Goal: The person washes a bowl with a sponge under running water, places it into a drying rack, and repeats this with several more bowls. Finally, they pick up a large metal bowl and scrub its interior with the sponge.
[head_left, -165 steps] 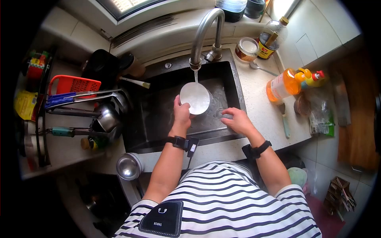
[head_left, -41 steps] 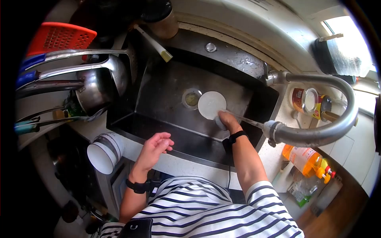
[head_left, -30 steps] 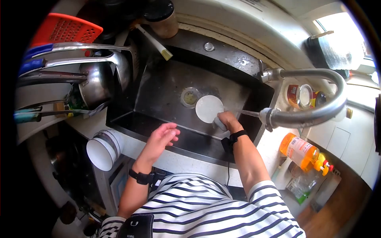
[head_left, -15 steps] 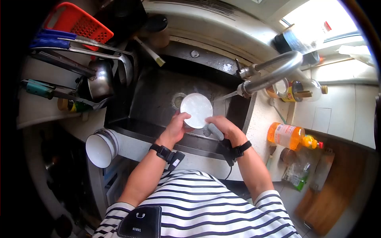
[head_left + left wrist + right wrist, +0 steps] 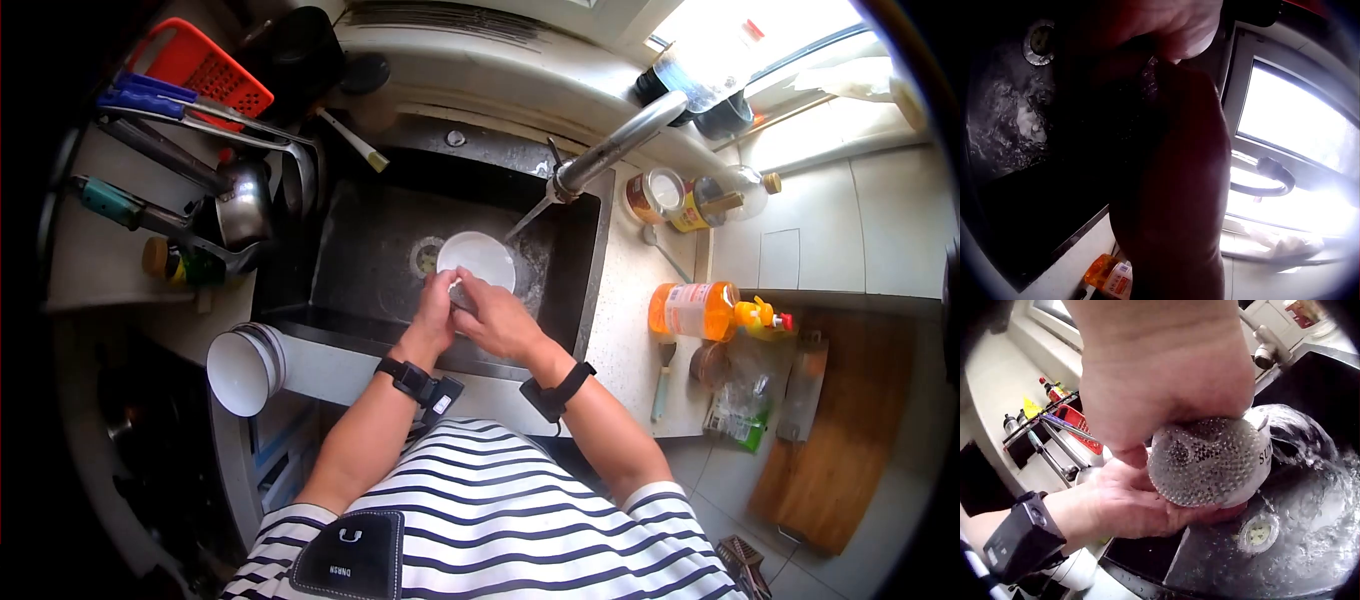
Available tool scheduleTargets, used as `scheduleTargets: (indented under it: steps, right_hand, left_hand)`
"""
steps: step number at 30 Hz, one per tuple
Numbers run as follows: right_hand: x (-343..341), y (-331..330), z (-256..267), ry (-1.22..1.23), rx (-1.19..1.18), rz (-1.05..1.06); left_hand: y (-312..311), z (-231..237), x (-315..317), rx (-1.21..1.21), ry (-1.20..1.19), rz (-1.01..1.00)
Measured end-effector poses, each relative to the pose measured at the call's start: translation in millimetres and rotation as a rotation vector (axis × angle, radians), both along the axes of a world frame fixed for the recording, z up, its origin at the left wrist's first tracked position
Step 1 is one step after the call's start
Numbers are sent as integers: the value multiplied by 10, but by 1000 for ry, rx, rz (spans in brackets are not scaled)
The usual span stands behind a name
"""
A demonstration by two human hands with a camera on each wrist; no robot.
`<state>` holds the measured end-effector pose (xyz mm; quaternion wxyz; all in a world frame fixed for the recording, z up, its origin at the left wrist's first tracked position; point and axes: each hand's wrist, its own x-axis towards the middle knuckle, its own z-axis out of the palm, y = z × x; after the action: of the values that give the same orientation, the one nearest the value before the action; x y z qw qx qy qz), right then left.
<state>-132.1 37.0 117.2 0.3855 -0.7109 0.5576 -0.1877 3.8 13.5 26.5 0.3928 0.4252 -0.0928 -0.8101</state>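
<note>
In the head view, a white bowl (image 5: 484,250) is held over the dark sink (image 5: 345,290), beside the stream of running water. My left hand (image 5: 430,318) grips the bowl by its near side; in the right wrist view its fingers pass beneath it. With my right hand (image 5: 500,322) I hold a grey studded scrubber (image 5: 1204,464) against the bowl's outer wall, close to printed lettering. The right fingertips are hidden behind the scrubber in the right wrist view. Dark hands fill most of the left wrist view, hiding the bowl there.
The faucet (image 5: 620,145) reaches over the sink's right side. A stack of white bowls (image 5: 240,372) lies tilted at the counter's left front edge. Ladles and a steel pot (image 5: 243,205) stand left. An orange soap bottle (image 5: 692,308) and a brush (image 5: 662,385) lie right.
The bowl passed from my right hand to my left, which was free a second ago. My right hand moved left with the scrubber onto the bowl. The head view has shifted.
</note>
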Motion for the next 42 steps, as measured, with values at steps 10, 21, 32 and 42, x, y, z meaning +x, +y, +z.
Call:
scheduleTargets:
  steps: [10,21,32,42]
  right_hand:
    - [-302,47,-357,565,-498,356]
    - [-371,110,-397,429,-462,372]
    - [-413,135,-344,426,-375,426]
    - [-531,141,-165,298,-345,398]
  left_hand:
    - [-4,404,101,80,-296,-152]
    - [-129,239,171,120,-344,-245]
    - [-157,153,226,171,-362,-383]
    - [-181,370,241,119,-391,-391]
